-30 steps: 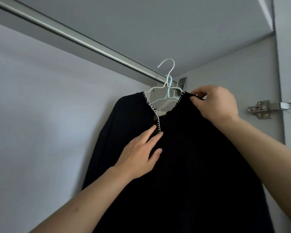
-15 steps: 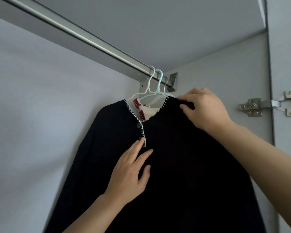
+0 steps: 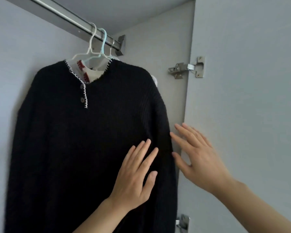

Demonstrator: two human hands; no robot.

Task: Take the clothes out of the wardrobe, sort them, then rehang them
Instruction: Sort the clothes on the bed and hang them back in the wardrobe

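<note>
A black knit sweater [image 3: 71,132] with white stitched neckline and buttons hangs on a white hanger [image 3: 89,47] from the metal wardrobe rail [image 3: 60,15]. Behind it a pale blue hanger [image 3: 103,42] carries a white garment with red print [image 3: 89,74], mostly hidden. My left hand [image 3: 134,175] lies flat on the sweater's lower front, fingers spread. My right hand [image 3: 196,158] is beside the sweater's right sleeve, fingers apart, holding nothing.
The wardrobe's grey back wall [image 3: 10,56] is on the left and its side panel [image 3: 161,47] on the right. The open door [image 3: 250,98] hangs on metal hinges [image 3: 186,68], with another hinge [image 3: 182,222] lower down.
My right hand let go of the sweater's shoulder and dropped down beside the sleeve. My left hand slid down the sweater's front. The hanger now sits on the rail.
</note>
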